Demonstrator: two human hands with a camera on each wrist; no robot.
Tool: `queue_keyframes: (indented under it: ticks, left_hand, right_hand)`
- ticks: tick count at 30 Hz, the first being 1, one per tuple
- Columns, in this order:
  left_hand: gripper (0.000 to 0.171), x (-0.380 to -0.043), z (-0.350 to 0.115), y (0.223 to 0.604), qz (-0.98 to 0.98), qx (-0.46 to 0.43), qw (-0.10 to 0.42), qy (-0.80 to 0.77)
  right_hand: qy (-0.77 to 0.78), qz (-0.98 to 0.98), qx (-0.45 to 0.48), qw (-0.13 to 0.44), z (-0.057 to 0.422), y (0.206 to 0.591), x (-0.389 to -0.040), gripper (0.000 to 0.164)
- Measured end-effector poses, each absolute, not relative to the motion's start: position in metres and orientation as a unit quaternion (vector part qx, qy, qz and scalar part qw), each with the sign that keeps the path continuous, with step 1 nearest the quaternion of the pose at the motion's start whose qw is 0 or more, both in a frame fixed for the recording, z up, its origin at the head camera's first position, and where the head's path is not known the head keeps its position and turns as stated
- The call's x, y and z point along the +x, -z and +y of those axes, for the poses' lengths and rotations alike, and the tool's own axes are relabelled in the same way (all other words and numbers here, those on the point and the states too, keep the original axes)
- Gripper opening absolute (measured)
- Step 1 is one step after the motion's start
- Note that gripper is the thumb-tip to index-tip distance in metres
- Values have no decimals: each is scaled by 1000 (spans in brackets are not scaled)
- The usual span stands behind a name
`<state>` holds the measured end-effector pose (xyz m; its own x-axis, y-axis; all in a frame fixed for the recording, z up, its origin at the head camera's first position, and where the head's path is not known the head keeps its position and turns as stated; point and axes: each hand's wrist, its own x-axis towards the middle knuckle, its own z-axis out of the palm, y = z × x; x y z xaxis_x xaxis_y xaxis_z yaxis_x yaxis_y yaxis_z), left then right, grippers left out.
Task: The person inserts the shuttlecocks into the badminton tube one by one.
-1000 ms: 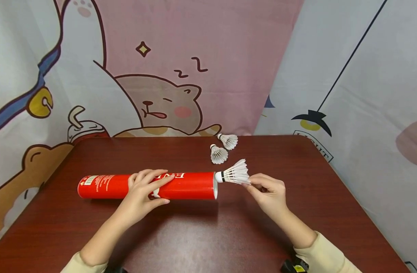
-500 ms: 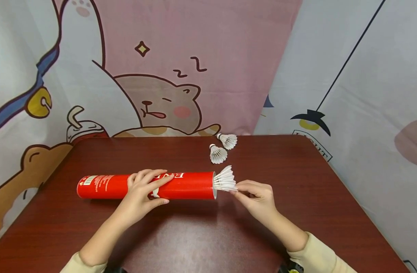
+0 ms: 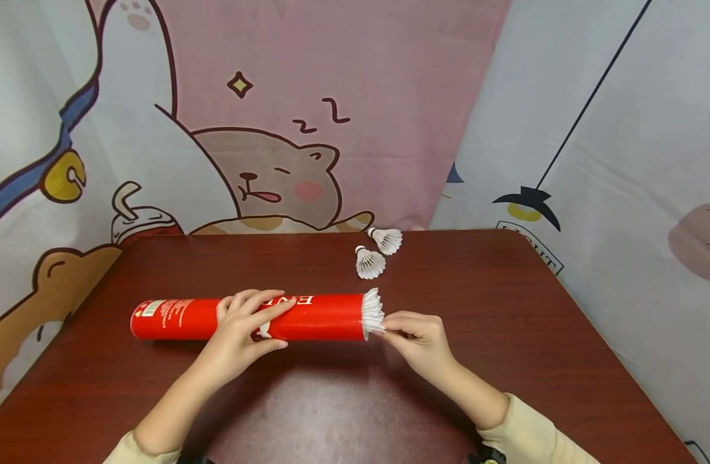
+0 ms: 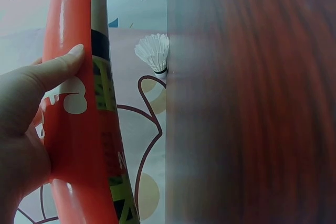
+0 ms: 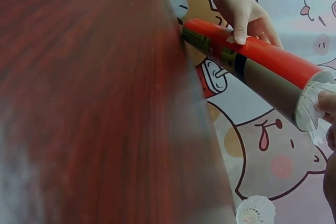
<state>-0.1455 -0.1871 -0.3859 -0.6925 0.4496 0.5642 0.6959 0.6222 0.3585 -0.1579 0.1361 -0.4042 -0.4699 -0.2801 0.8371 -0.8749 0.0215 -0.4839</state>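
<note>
My left hand (image 3: 241, 328) grips a red shuttlecock tube (image 3: 331, 317) around its middle, thumb on the near side and fingers over the top. The tube lies sideways with its open end to the right. A white feather shuttlecock (image 3: 372, 310) sits mostly inside that end, only its feather skirt showing. My right hand (image 3: 421, 341) pinches the skirt's lower edge between thumb and fingertips. In the right wrist view the feathers (image 5: 314, 103) fill the tube mouth, close to my right thumb. The shuttlecock's cork is hidden in the tube.
Two more shuttlecocks lie near the table's back edge, one shuttlecock (image 3: 370, 263) in front of the other shuttlecock (image 3: 386, 240). The dark red wooden table (image 3: 476, 277) ends at a cartoon-printed cloth (image 3: 401, 129) behind it.
My right hand has moved left, and the shuttlecock has slid from the tube's mouth to nearly fully inside it. The left hand and the tube have stayed in place.
</note>
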Motion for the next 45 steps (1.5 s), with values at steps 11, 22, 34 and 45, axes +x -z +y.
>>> queue_keyframes:
  ticks: [11,22,34,45]
  left_hand:
    - [75,-145,-187,386,-873,-321,227,290]
    - [73,-145,-187,385,-873,-317,232,291]
    - [74,-146,-188,386,-874,-315,233,288]
    - [74,-146,-189,386,-877,-312,228,286]
  right_hand:
    - [-565,-686,396,233,123,397,-158,28]
    - [-565,-714,374,177,107,372,-153,25]
    - [-567,-721,377,130,101,370,-158,26]
    - [-569,-718,393,78,120,366,-170,17]
